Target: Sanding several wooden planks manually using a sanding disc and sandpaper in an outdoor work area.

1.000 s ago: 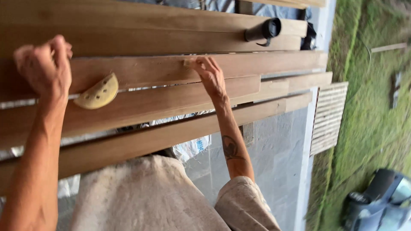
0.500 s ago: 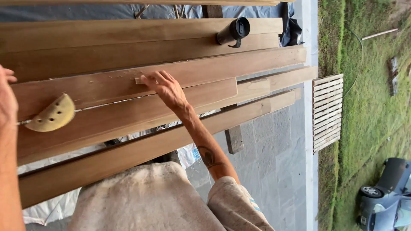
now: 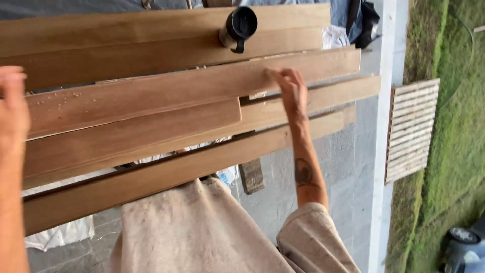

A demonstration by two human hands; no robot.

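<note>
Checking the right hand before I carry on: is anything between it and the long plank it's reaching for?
Nothing visible. The right hand already has its fingertips on the long plank. The dark mug stands on a plank farther back, clear of the hand. The left hand is at the frame's left edge.

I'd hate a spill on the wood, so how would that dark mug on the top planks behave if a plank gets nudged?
The dark mug looks tall and narrow, so it may tip fairly easily. It stands near a plank edge, so a jolt could send it off. The right hand touches a lower plank, apart from it.
</note>
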